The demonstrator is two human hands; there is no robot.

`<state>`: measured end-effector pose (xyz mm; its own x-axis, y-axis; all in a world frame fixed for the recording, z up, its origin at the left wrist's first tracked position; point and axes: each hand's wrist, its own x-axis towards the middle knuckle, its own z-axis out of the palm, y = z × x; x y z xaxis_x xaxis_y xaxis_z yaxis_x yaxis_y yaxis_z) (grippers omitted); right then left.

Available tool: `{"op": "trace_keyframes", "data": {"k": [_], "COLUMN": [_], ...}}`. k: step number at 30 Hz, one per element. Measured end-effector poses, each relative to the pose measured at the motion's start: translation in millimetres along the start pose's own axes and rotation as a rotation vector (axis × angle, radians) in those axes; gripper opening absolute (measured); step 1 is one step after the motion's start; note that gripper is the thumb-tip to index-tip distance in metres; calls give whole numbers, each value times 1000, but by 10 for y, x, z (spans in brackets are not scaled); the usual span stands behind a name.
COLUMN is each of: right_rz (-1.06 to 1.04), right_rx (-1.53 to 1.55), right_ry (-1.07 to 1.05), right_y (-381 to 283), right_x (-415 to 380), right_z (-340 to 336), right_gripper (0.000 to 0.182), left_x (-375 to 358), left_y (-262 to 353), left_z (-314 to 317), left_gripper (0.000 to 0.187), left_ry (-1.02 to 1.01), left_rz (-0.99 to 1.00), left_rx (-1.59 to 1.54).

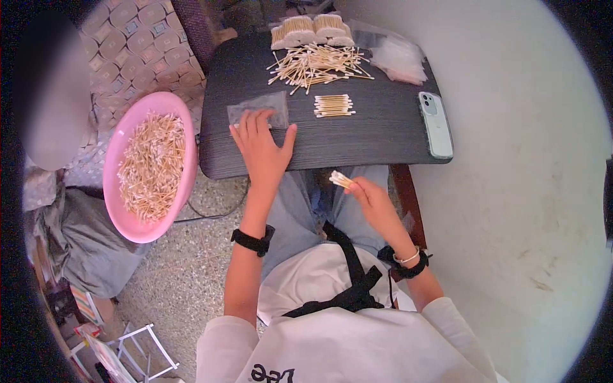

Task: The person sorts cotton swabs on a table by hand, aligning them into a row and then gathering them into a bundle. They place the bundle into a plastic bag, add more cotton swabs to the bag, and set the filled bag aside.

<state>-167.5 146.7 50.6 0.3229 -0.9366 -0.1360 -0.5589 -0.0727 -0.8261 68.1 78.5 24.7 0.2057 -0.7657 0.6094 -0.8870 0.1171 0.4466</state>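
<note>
My left hand [258, 143] lies with fingers stretched over a clear plastic bag [276, 102] at the table's left front. In my right hand [373, 204], above my lap and just off the front edge, is a small bundle of cotton swabs [340, 179], tips pointing up and left. A neat row of cotton swabs [333, 106] lies on the dark table [357, 143] to the right of the bag. Behind it spreads a loose pile of cotton swabs [313, 66]. What is under my left fingers is partly hidden.
Packed bundles of swabs [313, 29] stand at the table's back, beside a stack of clear bags [399, 59]. A phone [435, 124] lies along the right edge, near the pale wall [523, 159]. Left of the table is a pink basin [148, 231] full of swabs.
</note>
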Motion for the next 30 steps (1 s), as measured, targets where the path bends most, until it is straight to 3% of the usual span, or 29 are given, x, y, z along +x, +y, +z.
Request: {"op": "trace_keyframes", "data": {"k": [2, 8, 20, 30], "right_rz": [-6, -86, -162, -142], "right_rx": [9, 41, 27, -87], "right_ry": [-34, 10, 56, 25], "right_y": [4, -57, -242, -285], "right_x": [0, 55, 382, 622], "right_z": [35, 111, 334, 505], "right_gripper": [28, 24, 25, 25], "left_x": [-36, -176, -431, -499], "left_y": [-99, -78, 21, 33], "left_z": [72, -37, -170, -255], "left_gripper": [36, 27, 10, 10], "left_ry": [-88, -130, -52, -97], "left_rz": [-84, -11, 101, 102], "left_rx": [37, -28, -21, -37]}}
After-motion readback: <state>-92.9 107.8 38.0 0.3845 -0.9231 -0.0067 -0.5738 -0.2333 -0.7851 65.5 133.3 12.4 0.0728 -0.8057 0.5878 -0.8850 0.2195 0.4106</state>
